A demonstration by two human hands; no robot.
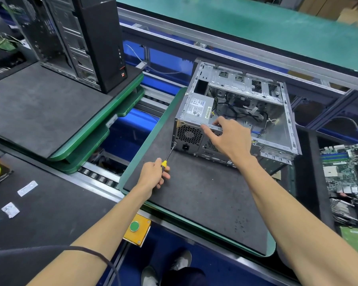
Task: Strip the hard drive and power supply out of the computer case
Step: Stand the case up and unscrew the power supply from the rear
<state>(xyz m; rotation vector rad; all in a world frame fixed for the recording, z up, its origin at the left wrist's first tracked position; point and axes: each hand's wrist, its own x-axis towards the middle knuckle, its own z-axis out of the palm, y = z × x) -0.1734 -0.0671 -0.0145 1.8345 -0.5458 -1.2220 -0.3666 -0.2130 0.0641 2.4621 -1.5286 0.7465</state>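
Yellow-handled screwdriver (167, 156) gripped in left hand (153, 175), tip set on rear corner screw; right hand (227, 134) pressed open-fingered on open grey metal computer case (277, 120) to steady it, boxy grey power supply (198, 108) inside, atop dark-matted counter (194, 193).

Bright, even overhead light; wide-angle edges bend.

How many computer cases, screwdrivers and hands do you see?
Cases: 2, silver case and black case
Screwdrivers: 1, screwdriver
Hands: 2, left hand and right hand
Total: 5
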